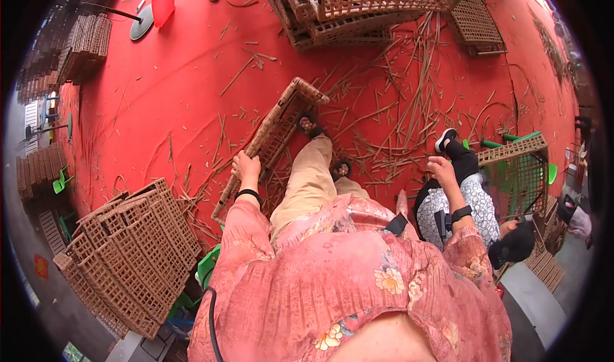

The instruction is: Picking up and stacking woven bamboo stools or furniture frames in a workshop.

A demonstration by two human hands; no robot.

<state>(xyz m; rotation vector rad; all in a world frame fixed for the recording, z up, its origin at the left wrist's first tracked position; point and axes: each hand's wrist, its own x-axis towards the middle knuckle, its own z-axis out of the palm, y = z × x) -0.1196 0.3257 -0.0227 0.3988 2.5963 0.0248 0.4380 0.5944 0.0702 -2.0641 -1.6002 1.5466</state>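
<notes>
My left hand (246,167) is closed around the long edge of a woven rattan tray (274,126). The tray stands tilted on its side against my left leg, beside my sandalled foot. Off to the right, my right hand (442,171) is raised with its fingers curled in. Whether anything thin is pinched in it, I cannot make out. Below that hand sits a co-worker in patterned clothing (457,202) and a dark cap, near another woven tray (517,164).
A stack of woven trays (137,253) stands at my left, by a green chair (208,266). More trays (377,4) are piled ahead. Loose cane strips (416,100) litter the red floor covering (147,100). A round-based stand (142,23) and red bag (163,7) are at far left.
</notes>
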